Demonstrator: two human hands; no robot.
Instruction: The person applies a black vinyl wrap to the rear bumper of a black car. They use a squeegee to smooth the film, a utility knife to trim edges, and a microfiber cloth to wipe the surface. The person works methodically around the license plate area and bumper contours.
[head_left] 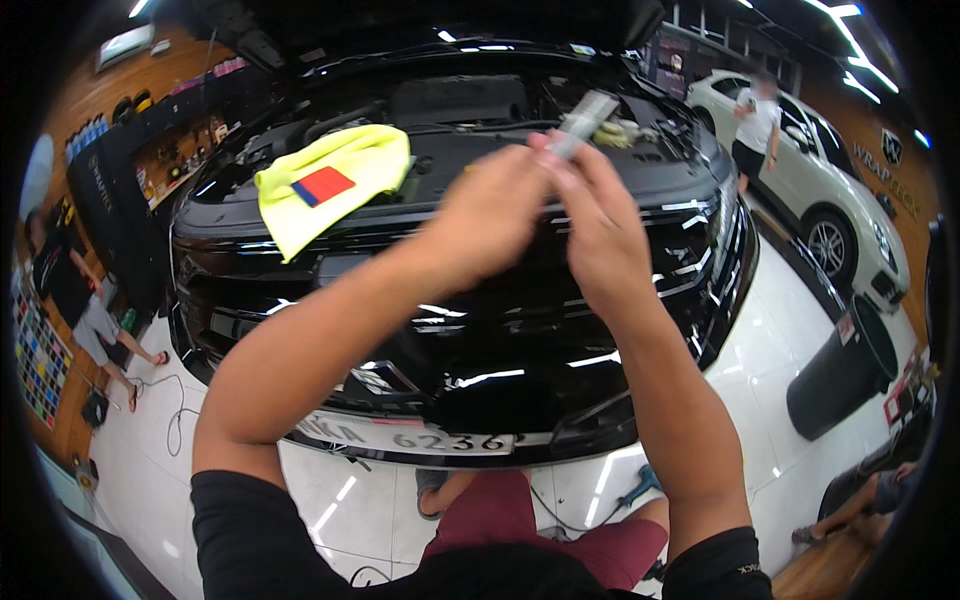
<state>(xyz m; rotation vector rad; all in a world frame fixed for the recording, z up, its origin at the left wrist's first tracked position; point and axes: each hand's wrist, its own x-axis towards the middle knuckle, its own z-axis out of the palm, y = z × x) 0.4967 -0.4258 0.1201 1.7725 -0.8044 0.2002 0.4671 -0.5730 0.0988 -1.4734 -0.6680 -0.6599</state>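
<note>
Both my hands are raised together over the front of a black car (pixel 430 310) whose hood is up. A flat, silver-grey strip (pixel 585 125) points up and away from my fingertips; its exact kind is unclear. My right hand (pixel 608 225) closes on its lower end with thumb and fingers. Blurred by motion, my left hand (pixel 490 210) has its fingers bent in and meeting the right fingertips, and what they pinch is hidden. To the left, a yellow-green cloth (pixel 370 165) drapes over the car's front edge, with a red and blue squeegee card (pixel 323 185) lying on it.
A teal corded tool (pixel 640 485) lies on the floor near my legs. On the right are a dark bin (pixel 845 365), a white car (pixel 815 160) and a standing person (pixel 757 125). Another person (pixel 75 270) is at the left; someone sits at the lower right.
</note>
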